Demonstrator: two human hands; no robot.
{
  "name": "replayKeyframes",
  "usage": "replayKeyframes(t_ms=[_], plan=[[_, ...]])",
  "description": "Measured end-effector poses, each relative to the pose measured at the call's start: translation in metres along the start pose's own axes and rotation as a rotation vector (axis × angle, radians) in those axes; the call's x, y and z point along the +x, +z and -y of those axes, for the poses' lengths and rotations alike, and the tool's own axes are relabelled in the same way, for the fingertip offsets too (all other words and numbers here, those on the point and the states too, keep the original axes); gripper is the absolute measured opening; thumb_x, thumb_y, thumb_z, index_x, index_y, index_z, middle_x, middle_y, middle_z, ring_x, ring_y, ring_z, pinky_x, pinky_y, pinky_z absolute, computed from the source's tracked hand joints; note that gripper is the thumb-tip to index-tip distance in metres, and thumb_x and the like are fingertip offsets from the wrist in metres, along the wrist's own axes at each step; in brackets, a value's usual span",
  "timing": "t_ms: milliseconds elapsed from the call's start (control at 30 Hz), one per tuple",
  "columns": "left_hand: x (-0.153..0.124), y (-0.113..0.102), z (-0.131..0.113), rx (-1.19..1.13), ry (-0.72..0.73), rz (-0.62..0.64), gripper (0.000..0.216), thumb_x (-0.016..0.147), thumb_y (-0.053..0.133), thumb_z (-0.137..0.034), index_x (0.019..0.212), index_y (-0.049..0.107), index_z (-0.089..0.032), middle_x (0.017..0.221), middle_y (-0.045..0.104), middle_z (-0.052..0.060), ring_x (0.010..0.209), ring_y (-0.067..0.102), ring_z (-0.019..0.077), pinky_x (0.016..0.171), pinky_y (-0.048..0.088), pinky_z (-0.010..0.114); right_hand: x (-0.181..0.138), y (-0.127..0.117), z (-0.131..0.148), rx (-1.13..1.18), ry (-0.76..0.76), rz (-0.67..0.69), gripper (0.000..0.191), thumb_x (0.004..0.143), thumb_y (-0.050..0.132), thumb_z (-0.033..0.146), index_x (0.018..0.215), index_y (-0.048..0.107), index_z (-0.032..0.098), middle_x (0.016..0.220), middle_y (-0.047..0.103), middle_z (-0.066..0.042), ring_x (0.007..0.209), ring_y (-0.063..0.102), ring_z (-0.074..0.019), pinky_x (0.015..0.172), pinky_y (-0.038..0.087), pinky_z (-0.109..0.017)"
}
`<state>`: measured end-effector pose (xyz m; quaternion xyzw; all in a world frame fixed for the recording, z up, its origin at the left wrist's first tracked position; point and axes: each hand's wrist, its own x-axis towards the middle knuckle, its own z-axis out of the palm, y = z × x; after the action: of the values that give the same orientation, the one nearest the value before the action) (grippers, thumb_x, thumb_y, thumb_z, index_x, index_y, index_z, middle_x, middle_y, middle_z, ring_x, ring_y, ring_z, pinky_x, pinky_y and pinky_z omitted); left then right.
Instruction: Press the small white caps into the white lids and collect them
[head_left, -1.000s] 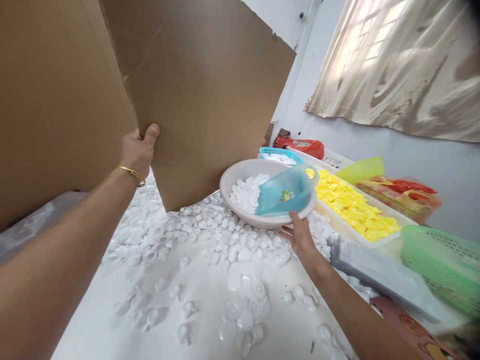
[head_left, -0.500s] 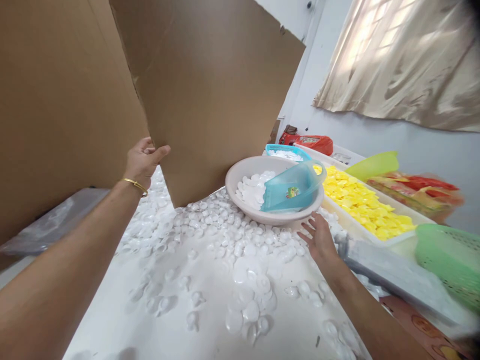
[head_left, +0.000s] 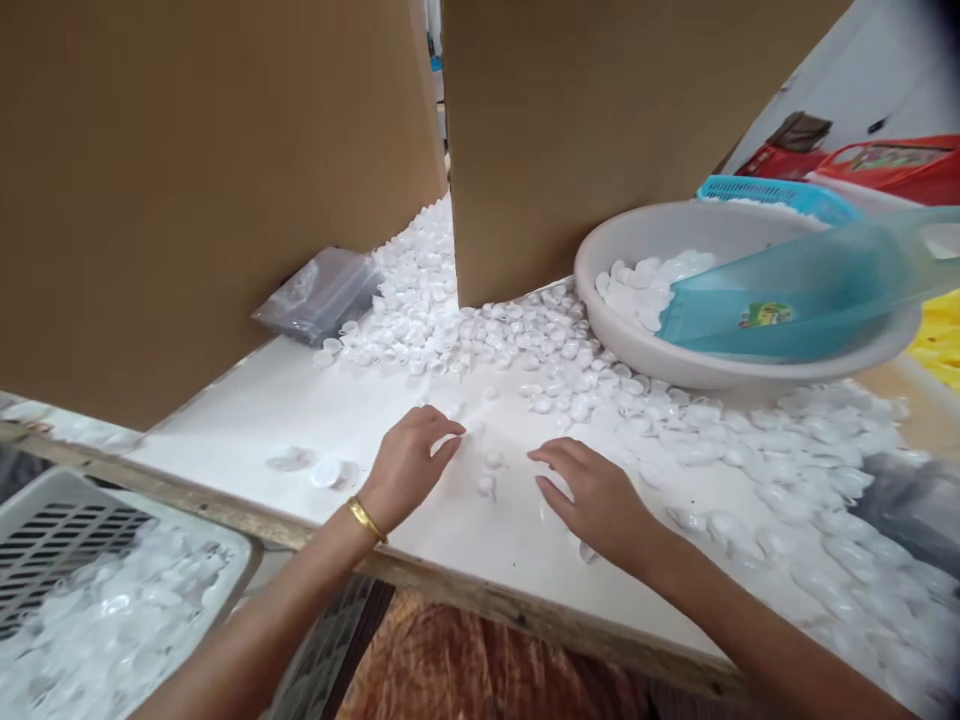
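Above the white tabletop (head_left: 450, 540) my left hand (head_left: 412, 462), with a gold bracelet on its wrist, has thumb and fingers a little apart and nothing in them. My right hand (head_left: 596, 500) faces it from the right, also open, thumb apart from the fingers. A few small white round plastic pieces (head_left: 491, 460) lie between the two hands. Many more of them are heaped behind, around the cardboard panel (head_left: 555, 150) and the pale basin (head_left: 705, 370). In the basin are white pieces and a translucent blue scoop (head_left: 750, 300).
A second cardboard panel (head_left: 210, 200) stands on the left, with a clear plastic bag package (head_left: 322, 295) at its foot. Below the table edge (head_left: 465, 600) is a grey slotted basket (head_left: 67, 500) holding white pieces. Behind the basin sit a blue basket (head_left: 780, 190) and a red bag (head_left: 892, 170).
My left hand has let go of the cardboard panel and come down to the tabletop. My right hand has left the basin's side and moved nearer the left. The view has turned left and down.
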<state>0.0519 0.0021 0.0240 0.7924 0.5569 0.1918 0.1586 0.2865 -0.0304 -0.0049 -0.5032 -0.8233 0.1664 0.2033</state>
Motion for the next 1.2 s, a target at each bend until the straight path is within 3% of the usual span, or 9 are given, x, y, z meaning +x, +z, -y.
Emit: replayKeyframes(t_ms=[200,333,467,600,733,900,1000,1100,1200], plan=[[-0.03,0.039,-0.019,0.154,0.091,0.108,0.019,0.081,0.052,-0.019,0.098,0.06,-0.016,0.09,0.056,0.008,0.086,0.052,0.021,0.075,0.046,0.034,0.027,0.027,0.015,-0.141,-0.001,0.075,0.037,0.082,0.052,0.018,0.119,0.051,0.016,0.109,0.056,-0.01,0.096,0.054,-0.0205,0.077,0.048,-0.033],[-0.034,0.045,-0.027,0.217,0.052,0.199,0.011,0.08,0.051,-0.015,0.089,0.058,-0.016,0.087,0.055,0.007,0.085,0.052,0.0217,0.074,0.046,0.035,0.028,0.039,0.012,-0.188,-0.075,0.03,0.027,0.084,0.052,0.022,0.11,0.057,0.023,0.104,0.058,-0.006,0.091,0.054,-0.019,0.075,0.045,-0.031],[-0.044,0.039,-0.023,0.131,-0.055,0.199,0.02,0.082,0.052,-0.025,0.101,0.056,-0.02,0.091,0.055,0.005,0.087,0.053,0.0201,0.074,0.046,0.032,0.032,0.041,0.006,-0.221,-0.08,-0.007,0.02,0.086,0.051,0.03,0.101,0.06,0.02,0.099,0.061,-0.006,0.087,0.055,-0.0183,0.073,0.043,-0.03],[-0.058,0.028,-0.011,0.092,-0.155,0.137,0.029,0.086,0.045,-0.032,0.113,0.052,-0.022,0.096,0.054,0.006,0.089,0.054,0.0199,0.074,0.045,0.032,0.03,0.029,-0.012,-0.36,-0.069,-0.066,0.035,0.084,0.053,0.038,0.109,0.057,0.015,0.107,0.061,-0.009,0.093,0.053,-0.0221,0.073,0.04,-0.032],[-0.066,0.014,0.021,0.129,-0.206,0.076,0.025,0.086,0.044,-0.029,0.105,0.058,-0.02,0.094,0.054,0.007,0.089,0.054,0.0194,0.077,0.045,0.032,0.025,0.018,-0.029,-0.579,-0.096,-0.057,0.024,0.086,0.05,0.024,0.105,0.059,0.013,0.11,0.062,-0.008,0.098,0.051,-0.0248,0.073,0.035,-0.035],[-0.065,-0.005,0.054,0.207,-0.31,-0.018,0.026,0.086,0.043,-0.03,0.101,0.061,-0.019,0.089,0.055,0.006,0.079,0.057,0.0181,0.073,0.046,0.032,0.021,0.018,-0.027,-0.627,-0.086,0.014,0.018,0.086,0.05,0.015,0.098,0.062,0.014,0.102,0.065,-0.005,0.1,0.048,-0.024,0.074,0.031,-0.034],[-0.062,0.001,0.039,0.131,-0.223,-0.029,0.027,0.086,0.044,-0.032,0.103,0.06,-0.02,0.091,0.055,0.005,0.08,0.057,0.0173,0.074,0.047,0.032,0.017,0.019,-0.018,-0.593,-0.056,0.009,0.017,0.086,0.05,0.018,0.097,0.063,0.015,0.103,0.064,-0.005,0.101,0.047,-0.0238,0.075,0.031,-0.034],[-0.056,0.019,0.008,0.001,-0.037,0.064,0.028,0.085,0.047,-0.032,0.109,0.057,-0.022,0.097,0.055,0.006,0.086,0.056,0.0175,0.076,0.047,0.031,0.013,0.019,-0.01,-0.536,-0.031,-0.009,0.015,0.085,0.052,0.022,0.094,0.063,0.017,0.107,0.063,-0.005,0.104,0.045,-0.0242,0.076,0.031,-0.035],[-0.047,0.037,-0.013,0.065,0.058,0.123,0.025,0.084,0.048,-0.025,0.106,0.058,-0.021,0.096,0.054,0.007,0.087,0.054,0.0195,0.075,0.047,0.032,0.007,0.017,-0.005,-0.47,-0.003,0.017,0.013,0.083,0.056,0.023,0.092,0.063,0.018,0.105,0.064,-0.005,0.1,0.046,-0.024,0.074,0.032,-0.035]])
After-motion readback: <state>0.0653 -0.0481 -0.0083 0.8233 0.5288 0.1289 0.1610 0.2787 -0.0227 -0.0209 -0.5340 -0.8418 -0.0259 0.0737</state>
